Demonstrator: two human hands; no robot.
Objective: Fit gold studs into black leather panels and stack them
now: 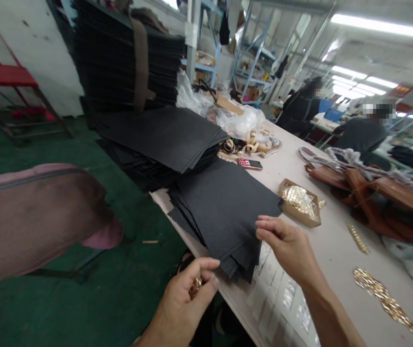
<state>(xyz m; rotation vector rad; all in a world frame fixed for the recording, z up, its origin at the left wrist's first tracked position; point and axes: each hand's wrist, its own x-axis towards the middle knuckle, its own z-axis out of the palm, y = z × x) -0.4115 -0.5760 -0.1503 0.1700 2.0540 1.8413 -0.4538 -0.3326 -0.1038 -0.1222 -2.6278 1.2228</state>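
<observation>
The left hand [188, 294] was at the near edge of the table [337, 250], with its fingers curled closed around a few small gold metal pieces [195, 286]; only a part of them showed between the thumb and the forefinger. The right hand [288, 243] was over the table, its fingers half open and holding nothing, the fingertips touching or almost touching the near corner of the stack of black sheets [224, 207]. This stack lay on the near end of the table, and its lower sheets were fanned out and hung a little over the table edge.

I think the first risk was the stack itself. The sheets were not squared, so a pull on the top sheet could drag the ones below, and the loose lower sheets could slide off the edge to the green floor [119, 270].

The second risk was in the left hand. It was held just beyond the table edge, so any gold piece that slipped out would probably fall to the floor and not onto the table.

A cardboard tray of gold parts [299, 201] stood just beside the far corner of the stack; a sheet swept sideways could push it or spill it. More gold chain pieces [383, 299] lay loose on the table to the right, well apart from both hands.
</observation>
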